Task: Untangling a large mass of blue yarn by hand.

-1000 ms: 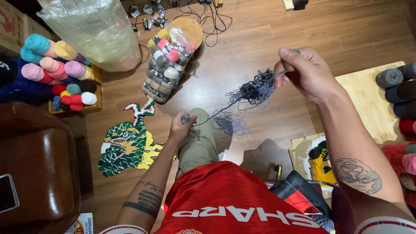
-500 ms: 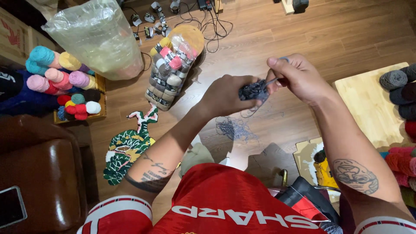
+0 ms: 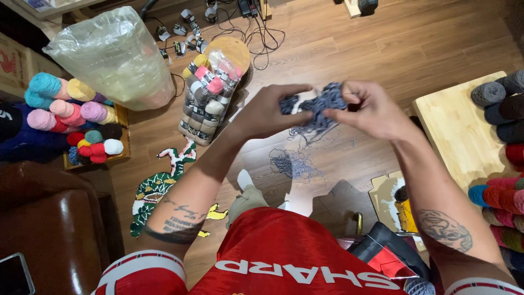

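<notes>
A tangled clump of grey-blue yarn is held up in front of me by both hands. My left hand grips its left side with fingers curled around the strands. My right hand pinches the right side of the same clump. Loose threads hang down from it toward a second small heap of grey yarn lying on the wooden floor below.
A clear bag of yarn skeins lies on the floor, a big plastic bag to its left. Coloured yarn balls fill a tray at left. A wooden board with yarn sits right. A tufted green rug piece, cables.
My left hand rose from my knee to the yarn clump and now grips it together with the right hand. The clump has been bunched up closer between both hands.
</notes>
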